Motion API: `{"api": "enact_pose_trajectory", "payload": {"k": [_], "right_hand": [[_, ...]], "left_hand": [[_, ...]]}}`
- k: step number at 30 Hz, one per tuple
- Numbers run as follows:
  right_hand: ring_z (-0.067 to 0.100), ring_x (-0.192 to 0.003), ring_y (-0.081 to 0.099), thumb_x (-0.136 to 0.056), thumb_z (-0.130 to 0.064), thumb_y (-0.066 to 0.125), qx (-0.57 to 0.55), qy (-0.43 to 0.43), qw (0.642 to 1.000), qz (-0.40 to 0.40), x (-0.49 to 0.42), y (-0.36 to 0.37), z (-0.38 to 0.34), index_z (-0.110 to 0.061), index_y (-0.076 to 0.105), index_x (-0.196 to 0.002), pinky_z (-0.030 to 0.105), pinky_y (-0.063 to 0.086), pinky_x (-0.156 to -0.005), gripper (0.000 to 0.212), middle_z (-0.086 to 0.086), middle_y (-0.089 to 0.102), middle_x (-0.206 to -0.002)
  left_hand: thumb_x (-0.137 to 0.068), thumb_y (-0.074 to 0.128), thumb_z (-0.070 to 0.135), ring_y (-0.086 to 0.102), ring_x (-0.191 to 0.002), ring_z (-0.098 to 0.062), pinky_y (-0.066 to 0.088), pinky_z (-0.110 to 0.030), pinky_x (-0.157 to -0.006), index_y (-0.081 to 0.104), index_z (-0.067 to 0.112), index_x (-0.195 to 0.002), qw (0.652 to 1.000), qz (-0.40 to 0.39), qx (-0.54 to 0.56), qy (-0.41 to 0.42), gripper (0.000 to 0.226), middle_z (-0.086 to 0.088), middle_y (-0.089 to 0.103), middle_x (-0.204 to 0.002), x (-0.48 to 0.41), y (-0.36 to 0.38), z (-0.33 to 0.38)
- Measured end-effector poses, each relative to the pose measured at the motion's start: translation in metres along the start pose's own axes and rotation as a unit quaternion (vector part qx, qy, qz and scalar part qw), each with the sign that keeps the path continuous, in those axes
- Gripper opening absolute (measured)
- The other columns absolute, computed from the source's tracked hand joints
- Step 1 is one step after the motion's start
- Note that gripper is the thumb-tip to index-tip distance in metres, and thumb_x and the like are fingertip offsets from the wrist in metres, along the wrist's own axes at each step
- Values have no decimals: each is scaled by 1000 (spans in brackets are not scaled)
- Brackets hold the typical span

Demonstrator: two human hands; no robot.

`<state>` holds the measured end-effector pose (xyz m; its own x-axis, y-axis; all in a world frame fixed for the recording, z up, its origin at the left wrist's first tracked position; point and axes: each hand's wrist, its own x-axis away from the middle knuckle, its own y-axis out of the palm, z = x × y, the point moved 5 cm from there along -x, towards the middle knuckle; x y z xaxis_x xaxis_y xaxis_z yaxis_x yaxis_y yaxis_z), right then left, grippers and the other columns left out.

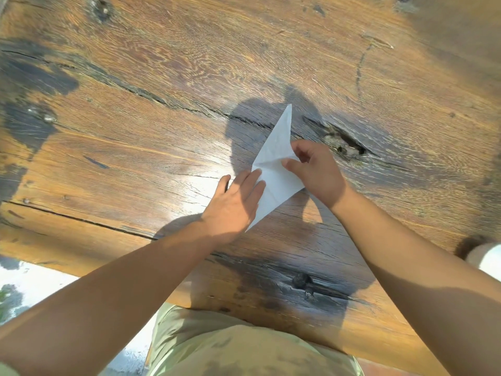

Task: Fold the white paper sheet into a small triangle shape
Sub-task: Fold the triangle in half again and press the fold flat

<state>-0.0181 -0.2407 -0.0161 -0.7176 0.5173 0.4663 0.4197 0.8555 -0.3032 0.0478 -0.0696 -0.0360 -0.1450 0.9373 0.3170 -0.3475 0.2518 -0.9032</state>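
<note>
The white paper sheet (276,161) lies folded into a long narrow triangle on the wooden table, its sharp tip pointing away from me. My left hand (233,204) rests flat on the paper's near left part, fingers spread and pressing it down. My right hand (315,170) pinches the paper's right edge between thumb and fingers near the middle crease. The near corner of the paper is hidden under my left hand.
The table (162,118) is rough weathered wood with long cracks and a deep knot hole (344,145) just right of the paper. Its near edge runs across the lower frame. A white object (488,259) shows at the right edge.
</note>
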Motion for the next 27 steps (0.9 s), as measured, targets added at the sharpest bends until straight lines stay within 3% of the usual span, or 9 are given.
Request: {"api": "enact_pose_trajectory", "payload": {"k": [3, 8, 11, 16, 21, 27], "right_hand": [[34, -87, 60, -88, 0, 62, 85, -49, 995, -11, 2, 0, -6, 2, 66, -95, 43, 47, -74, 8, 21, 65, -96], [25, -99, 59, -86, -4, 67, 182, -115, 976, -8, 7, -4, -11, -4, 68, -106, 29, 40, -80, 20, 10, 66, -107], [27, -103, 57, -86, -6, 68, 226, -127, 966, -6, 10, -5, -6, -4, 68, -107, 34, 43, -85, 21, 11, 65, -110], [33, -103, 56, -88, -5, 66, 242, -142, 960, 3, 15, -3, 3, -4, 71, -100, 33, 40, -76, 13, 11, 64, -107], [32, -101, 55, -84, 4, 65, 241, -161, 957, 0, 19, 3, 8, -9, 75, -99, 35, 43, -77, 22, 11, 66, -105], [40, -95, 60, -78, 12, 70, 268, -216, 939, 21, 23, 3, 9, -3, 76, -93, 44, 49, -80, 22, 16, 67, -99]], "left_hand": [[-87, 59, 15, 42, -127, -34, 40, -52, -95, 48, 2, -133, 1000, 22, -4, 16, 50, -19, 45, -143, -6, -2, -1], [-87, 61, 28, 45, -124, -36, 40, -53, -95, 47, 8, -139, 999, 17, -24, 24, 57, -19, 45, -144, -9, -2, -2], [-88, 58, 30, 39, -131, -34, 35, -57, -101, 41, 10, -144, 1000, 3, -26, 9, 61, -16, 41, -149, -8, 0, -2], [-92, 51, 27, 24, -142, -31, 31, -62, -105, 34, 9, -145, 999, -25, -35, -6, 58, -10, 28, -156, -2, 4, -10], [-91, 52, 33, 30, -139, -32, 32, -61, -104, 38, 15, -144, 999, -28, -37, 13, 58, -11, 35, -152, -2, 3, -16], [-91, 49, 26, 26, -145, -28, 28, -57, -112, 36, 7, -146, 999, -19, -27, 19, 59, -11, 34, -154, 3, -2, -22]]}}
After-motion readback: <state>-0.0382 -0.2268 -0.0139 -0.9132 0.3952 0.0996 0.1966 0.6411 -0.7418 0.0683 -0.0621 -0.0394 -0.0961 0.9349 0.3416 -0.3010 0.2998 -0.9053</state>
